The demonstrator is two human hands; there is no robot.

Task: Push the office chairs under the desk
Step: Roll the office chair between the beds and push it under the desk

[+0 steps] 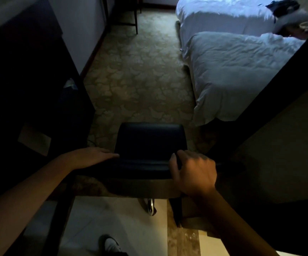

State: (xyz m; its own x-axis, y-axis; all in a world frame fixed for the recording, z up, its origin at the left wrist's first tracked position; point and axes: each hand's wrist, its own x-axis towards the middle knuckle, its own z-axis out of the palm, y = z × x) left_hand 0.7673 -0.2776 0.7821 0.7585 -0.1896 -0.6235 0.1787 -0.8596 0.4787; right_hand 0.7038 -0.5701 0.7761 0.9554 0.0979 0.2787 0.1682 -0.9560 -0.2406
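Observation:
A dark office chair (149, 143) with a black padded seat stands right in front of me, its backrest top toward me. My left hand (92, 156) lies flat on the left end of the backrest top, fingers stretched out. My right hand (191, 172) is curled around the right end of the backrest. One chrome caster (151, 206) shows under the chair. A dark desk or cabinet (29, 89) runs along the left wall; its underside is too dark to make out.
A bed with white covers (232, 71) fills the right side, dark items lying at its far end. Patterned carpet (136, 76) runs ahead between furniture and bed. A dark door frame (278, 85) slants at right. Thin furniture legs (135, 17) stand far ahead. My shoe (110, 244) is on pale floor.

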